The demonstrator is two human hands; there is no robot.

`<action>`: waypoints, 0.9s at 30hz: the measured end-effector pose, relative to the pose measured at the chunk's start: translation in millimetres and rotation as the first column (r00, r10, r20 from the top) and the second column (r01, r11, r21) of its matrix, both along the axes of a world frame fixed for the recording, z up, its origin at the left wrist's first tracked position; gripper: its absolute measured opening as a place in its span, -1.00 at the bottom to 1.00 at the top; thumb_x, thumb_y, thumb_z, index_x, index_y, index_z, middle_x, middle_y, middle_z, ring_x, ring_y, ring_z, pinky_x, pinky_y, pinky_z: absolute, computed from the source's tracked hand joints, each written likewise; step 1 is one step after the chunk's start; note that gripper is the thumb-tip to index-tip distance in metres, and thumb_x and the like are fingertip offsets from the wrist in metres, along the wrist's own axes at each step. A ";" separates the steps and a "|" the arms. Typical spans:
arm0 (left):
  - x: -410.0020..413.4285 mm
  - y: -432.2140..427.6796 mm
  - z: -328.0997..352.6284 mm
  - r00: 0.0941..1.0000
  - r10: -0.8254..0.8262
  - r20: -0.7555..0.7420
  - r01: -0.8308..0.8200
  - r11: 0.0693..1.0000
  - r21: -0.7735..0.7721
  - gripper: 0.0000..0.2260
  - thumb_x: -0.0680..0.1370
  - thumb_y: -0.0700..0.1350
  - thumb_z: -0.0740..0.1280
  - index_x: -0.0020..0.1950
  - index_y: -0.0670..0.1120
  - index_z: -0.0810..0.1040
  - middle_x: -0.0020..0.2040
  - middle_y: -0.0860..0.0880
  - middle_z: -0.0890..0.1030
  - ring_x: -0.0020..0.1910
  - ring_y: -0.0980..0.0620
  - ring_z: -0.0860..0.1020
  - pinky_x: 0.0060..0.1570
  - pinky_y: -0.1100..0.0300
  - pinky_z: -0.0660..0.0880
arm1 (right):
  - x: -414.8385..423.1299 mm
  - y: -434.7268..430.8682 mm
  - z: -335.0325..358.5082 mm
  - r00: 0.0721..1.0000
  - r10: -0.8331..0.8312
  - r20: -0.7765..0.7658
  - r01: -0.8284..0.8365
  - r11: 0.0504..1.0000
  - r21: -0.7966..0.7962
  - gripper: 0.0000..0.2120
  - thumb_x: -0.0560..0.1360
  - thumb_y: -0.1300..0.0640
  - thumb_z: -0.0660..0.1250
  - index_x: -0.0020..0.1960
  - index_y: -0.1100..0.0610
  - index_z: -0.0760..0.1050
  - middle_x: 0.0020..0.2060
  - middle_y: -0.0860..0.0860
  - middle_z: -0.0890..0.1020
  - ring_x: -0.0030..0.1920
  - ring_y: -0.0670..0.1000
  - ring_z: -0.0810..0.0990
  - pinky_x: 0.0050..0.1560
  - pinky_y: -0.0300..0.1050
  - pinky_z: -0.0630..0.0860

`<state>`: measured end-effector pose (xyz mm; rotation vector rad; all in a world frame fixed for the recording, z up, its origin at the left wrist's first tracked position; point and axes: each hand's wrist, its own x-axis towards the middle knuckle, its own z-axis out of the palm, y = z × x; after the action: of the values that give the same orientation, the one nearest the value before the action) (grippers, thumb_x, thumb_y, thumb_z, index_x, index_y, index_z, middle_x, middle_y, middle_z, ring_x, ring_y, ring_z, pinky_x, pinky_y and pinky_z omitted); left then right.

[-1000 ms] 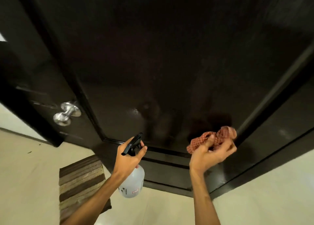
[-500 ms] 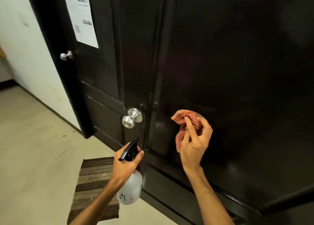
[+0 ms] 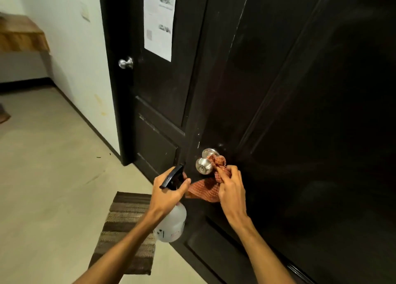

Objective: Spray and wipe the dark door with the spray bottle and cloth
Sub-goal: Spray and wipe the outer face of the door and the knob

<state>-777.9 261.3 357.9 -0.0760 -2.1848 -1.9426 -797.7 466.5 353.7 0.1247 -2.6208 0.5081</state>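
Head view: wiping looks underway. The right hand [image 3: 231, 189] pinches the cloth [image 3: 205, 190] in its fingers against the knob [image 3: 204, 166] of the door [image 3: 300, 112]. The left hand [image 3: 169, 194] wraps its fingers round the bottle [image 3: 171, 226], just beside the door. How much of the panels is wiped, I cannot tell.

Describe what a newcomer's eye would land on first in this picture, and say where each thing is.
First comes the shiny silver door knob low on the dark door, where the right hand presses a checked cloth against it. Just left of that, the left hand grips a spray bottle by its black trigger head. Higher up, a white printed sheet stands out on the farther door.
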 end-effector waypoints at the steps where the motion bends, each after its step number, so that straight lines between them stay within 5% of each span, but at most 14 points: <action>1: -2.1 -0.6 -1.8 1.000 -0.004 0.017 0.004 1.000 0.005 -0.91 0.57 -0.20 0.50 -0.06 -0.10 0.61 -0.24 -0.14 0.62 -0.45 0.05 0.57 -0.53 0.20 0.53 | 1.5 -2.3 7.7 0.999 -0.023 -0.033 0.022 0.999 -0.026 -0.49 0.48 0.44 0.31 0.38 0.11 0.55 0.20 0.05 0.47 0.14 0.07 0.48 0.05 0.07 0.63; 5: -9.4 1.3 -4.5 0.999 -0.010 0.034 0.010 1.000 0.017 -0.90 0.56 -0.17 0.51 -0.06 -0.08 0.61 -0.24 -0.11 0.62 -0.42 -0.02 0.60 -0.54 0.18 0.54 | -29.4 -27.9 58.8 0.977 0.038 -0.210 -0.055 0.996 -0.076 -0.55 0.54 0.38 0.31 0.41 0.16 0.52 0.32 0.08 0.45 0.28 0.05 0.44 0.25 -0.14 0.50; 9: -16.3 4.2 -5.3 0.998 -0.048 0.047 0.046 0.998 0.031 -0.90 0.56 -0.17 0.51 -0.06 -0.04 0.61 -0.22 -0.08 0.62 -0.33 -0.01 0.62 -0.50 0.15 0.58 | -28.6 -35.4 30.2 0.998 0.069 0.012 -0.070 0.993 0.096 -0.30 0.27 0.40 0.57 0.38 0.14 0.53 0.37 0.09 0.44 0.35 0.12 0.42 0.22 0.02 0.59; 14: -21.5 6.2 -3.2 0.990 -0.111 0.085 0.110 0.994 0.012 -0.91 0.57 -0.12 0.50 -0.07 -0.05 0.61 -0.24 -0.11 0.65 -0.33 -0.09 0.65 -0.47 0.16 0.58 | 8.4 -12.4 -6.9 0.995 -0.091 -0.040 0.075 0.951 -0.301 -0.46 0.44 0.53 0.28 0.32 0.14 0.60 0.19 -0.06 0.51 0.23 -0.11 0.50 0.26 0.04 0.56; 19: -26.0 6.5 -0.5 0.984 -0.175 0.017 0.175 0.985 0.003 -0.80 0.55 -0.13 0.53 0.10 0.10 0.62 -0.18 0.13 0.66 -0.26 0.24 0.64 -0.30 0.33 0.56 | 4.7 -24.9 36.2 0.941 -0.223 -0.254 0.080 0.877 -0.475 -0.57 0.49 0.49 0.30 0.28 0.20 0.62 0.24 0.01 0.52 0.30 -0.04 0.51 0.33 -0.07 0.52; 23: -31.3 -1.0 -8.3 0.995 -0.101 0.006 0.101 0.995 0.023 -0.87 0.52 -0.13 0.56 0.00 -0.05 0.65 -0.19 0.17 0.67 -0.18 0.16 0.64 -0.18 0.34 0.55 | -23.2 -50.6 65.8 0.967 -0.035 -0.250 -0.012 0.983 -0.184 -0.57 0.53 0.40 0.25 0.35 0.16 0.57 0.34 0.06 0.48 0.38 0.03 0.43 0.38 -0.14 0.42; 25: -31.3 -7.7 -14.1 0.998 -0.057 0.022 0.056 0.998 0.041 -0.88 0.52 -0.12 0.55 -0.07 -0.04 0.63 -0.21 0.07 0.65 -0.25 0.08 0.63 -0.24 0.25 0.59 | -43.5 -64.4 66.7 0.994 0.109 0.026 -0.110 0.992 0.064 -0.55 0.50 0.35 0.30 0.33 0.02 0.59 0.35 -0.02 0.48 0.37 0.02 0.38 0.30 -0.11 0.44; 27: -31.3 -15.9 -21.4 0.998 -0.005 0.055 0.002 0.998 0.061 -0.87 0.53 -0.13 0.55 -0.11 0.01 0.61 -0.25 0.06 0.63 -0.28 0.04 0.63 -0.31 0.20 0.61 | -56.3 -76.4 63.3 0.964 0.094 0.248 -0.194 0.887 0.418 -0.67 0.49 0.20 0.33 0.19 -0.06 0.65 0.25 -0.04 0.54 0.33 0.06 0.40 0.34 0.00 0.39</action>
<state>-809.2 245.4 336.6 -0.0168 -2.1587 -2.0348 -854.0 390.1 417.1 0.4352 -2.9196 -0.0419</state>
